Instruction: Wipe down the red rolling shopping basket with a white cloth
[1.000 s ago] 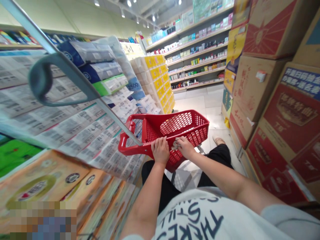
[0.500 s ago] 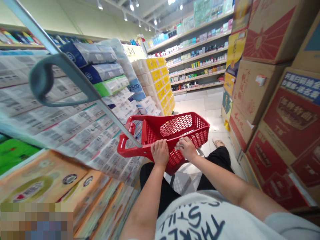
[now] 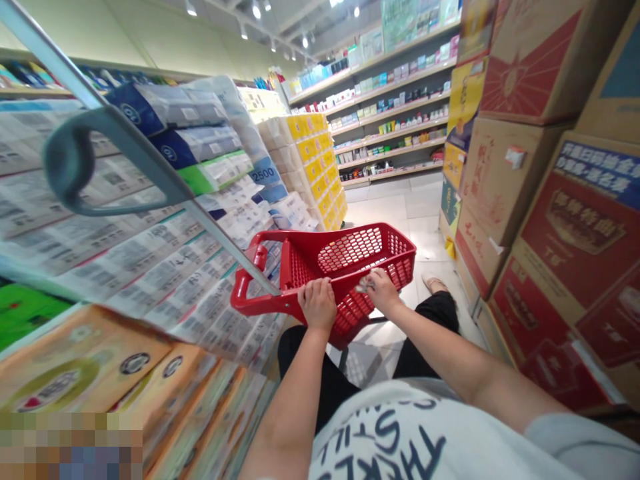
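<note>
Basket (image 3: 346, 291), red, frame centre. Left hand (image 3: 319, 303): fingers curled over near side. Right hand (image 3: 383, 293): fingers gripping crumpled wad (image 3: 365, 285), same side.

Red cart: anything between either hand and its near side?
Left hand: nothing visible; it rests on the near rim of the red cart. Right hand: a small crumpled item in its grip comes between it and the cart's near side; whether that touches the cart, I can't tell.
</note>
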`<act>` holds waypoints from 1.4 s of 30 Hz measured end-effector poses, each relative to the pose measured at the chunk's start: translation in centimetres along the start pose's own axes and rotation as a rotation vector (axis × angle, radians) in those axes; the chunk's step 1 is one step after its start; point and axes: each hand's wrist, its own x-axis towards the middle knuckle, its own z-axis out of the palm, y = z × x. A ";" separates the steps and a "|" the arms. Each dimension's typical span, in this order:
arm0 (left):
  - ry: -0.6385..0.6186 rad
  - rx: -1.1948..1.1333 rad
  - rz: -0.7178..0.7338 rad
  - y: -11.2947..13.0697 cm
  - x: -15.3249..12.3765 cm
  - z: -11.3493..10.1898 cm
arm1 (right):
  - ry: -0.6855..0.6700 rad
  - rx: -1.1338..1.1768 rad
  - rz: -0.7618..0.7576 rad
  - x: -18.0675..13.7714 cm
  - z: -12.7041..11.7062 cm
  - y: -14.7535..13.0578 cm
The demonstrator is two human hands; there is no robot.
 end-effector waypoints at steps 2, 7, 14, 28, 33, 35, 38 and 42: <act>-0.006 0.008 0.003 0.0 0.0 -0.1 | -0.069 -0.029 0.118 -0.7 0.1 1.2; 0.003 0.032 -0.014 0.1 0.1 -0.1 | 0.100 -0.001 -0.019 -0.4 0.0 1.6; -0.024 0.038 -0.032 0.2 0.4 -0.2 | 0.023 -0.026 0.063 0.2 -0.3 1.7; -0.047 0.068 -0.096 0.5 1.2 -0.5 | 0.162 0.053 -0.081 2.3 -2.9 -0.8; -0.057 0.045 -0.087 0.1 1.1 -0.2 | -0.081 -0.160 0.003 5.3 -4.3 -1.6; -0.066 0.034 -0.083 -0.2 1.1 -0.1 | -0.156 -0.241 0.016 5.4 -4.5 -1.6; -0.082 0.016 -0.077 -1.0 1.2 -0.1 | -0.166 -0.317 -0.019 4.5 -4.4 -1.9; -0.097 0.035 -0.095 -2.0 1.8 -0.6 | -0.160 -0.340 -0.044 3.9 -3.6 -3.0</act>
